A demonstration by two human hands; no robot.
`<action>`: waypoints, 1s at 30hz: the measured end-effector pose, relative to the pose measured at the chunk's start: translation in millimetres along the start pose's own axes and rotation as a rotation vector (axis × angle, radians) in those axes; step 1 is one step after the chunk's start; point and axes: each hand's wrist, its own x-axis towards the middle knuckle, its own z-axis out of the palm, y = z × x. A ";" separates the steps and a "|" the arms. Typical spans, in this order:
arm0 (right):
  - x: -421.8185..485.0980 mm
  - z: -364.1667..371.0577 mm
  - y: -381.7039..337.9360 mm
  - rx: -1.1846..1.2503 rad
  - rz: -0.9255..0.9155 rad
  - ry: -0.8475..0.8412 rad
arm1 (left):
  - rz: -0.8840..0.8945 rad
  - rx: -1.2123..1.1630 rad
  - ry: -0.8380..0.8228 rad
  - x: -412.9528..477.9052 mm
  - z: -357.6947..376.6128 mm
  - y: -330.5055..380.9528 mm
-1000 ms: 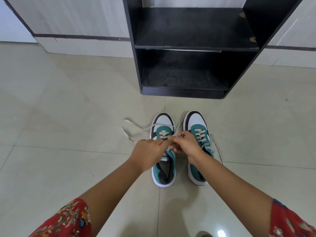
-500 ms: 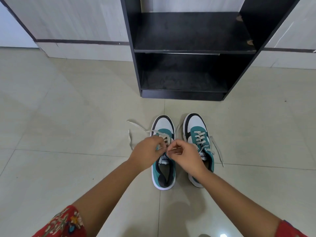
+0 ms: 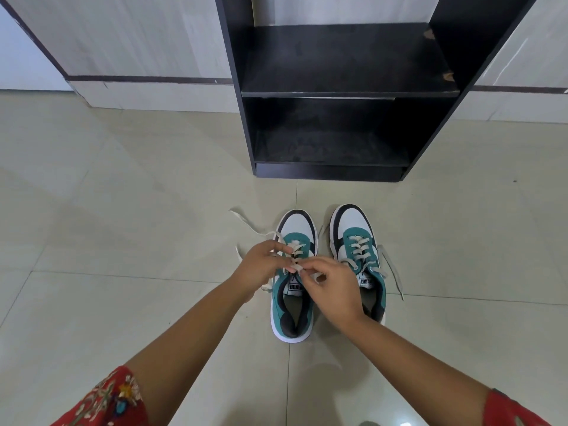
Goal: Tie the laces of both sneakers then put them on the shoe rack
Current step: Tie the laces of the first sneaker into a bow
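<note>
Left hand (image 3: 259, 269): fingers pinched the laces (image 3: 295, 250) over the left sneaker (image 3: 294, 281), frame centre.
Right hand (image 3: 333, 287): fingertips gripped the same laces.
Right sneaker (image 3: 358, 250): just beside, untied.
Shoe rack (image 3: 341, 87): upper centre.

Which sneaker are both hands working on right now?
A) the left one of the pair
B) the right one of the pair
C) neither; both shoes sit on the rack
A: the left hand and right hand pinch laces over the left sneaker; the right sneaker lies untouched, laces loose.
</note>
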 end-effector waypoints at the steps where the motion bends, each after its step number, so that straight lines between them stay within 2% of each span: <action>1: -1.3 -0.6 -0.9 0.045 -0.010 0.008 | -0.002 -0.011 -0.002 -0.4 -0.6 -0.6; 3: 0.5 -3.6 -8.2 0.225 0.078 -0.033 | 0.015 -0.004 -0.008 -1.2 0.0 -0.8; 5: 11.0 -12.5 -20.6 0.431 0.303 -0.132 | 0.038 -0.009 -0.030 -2.7 1.8 1.3; 8: 27.6 -41.9 -41.4 0.402 0.507 -0.334 | 0.065 -0.012 -0.020 -3.2 2.1 4.3; 10: 36.0 -63.8 -51.5 0.357 0.500 -0.379 | 0.065 -0.012 -0.014 -4.3 1.2 3.7; 15: 47.2 -102.0 -56.7 0.117 0.300 -0.353 | 0.057 -0.031 -0.012 -8.5 3.8 2.3; 19: 42.4 -112.2 -61.4 0.244 0.253 -0.614 | 0.056 -0.039 -0.008 -7.6 5.8 2.7; 21: 38.7 -107.6 -64.2 0.316 0.295 -0.662 | 0.055 -0.052 -0.008 -8.4 6.7 3.0; 23: 38.7 -106.0 -69.7 0.400 0.360 -0.636 | 0.062 -0.045 0.001 -7.8 7.1 2.6; 24: 39.9 -108.3 -73.8 0.359 0.349 -0.599 | 0.066 -0.034 0.011 -6.8 7.1 1.7; 26: 43.6 -116.8 -79.3 0.066 0.259 -0.503 | 0.074 -0.018 0.033 -4.3 5.6 -2.0; 28: 46.6 -125.4 -77.6 -0.396 0.198 -0.460 | 0.073 -0.014 0.042 -2.7 5.0 -4.9; 30: 45.2 -123.5 -70.3 -0.844 0.176 -0.535 | 0.066 -0.015 0.037 -2.8 5.8 -7.4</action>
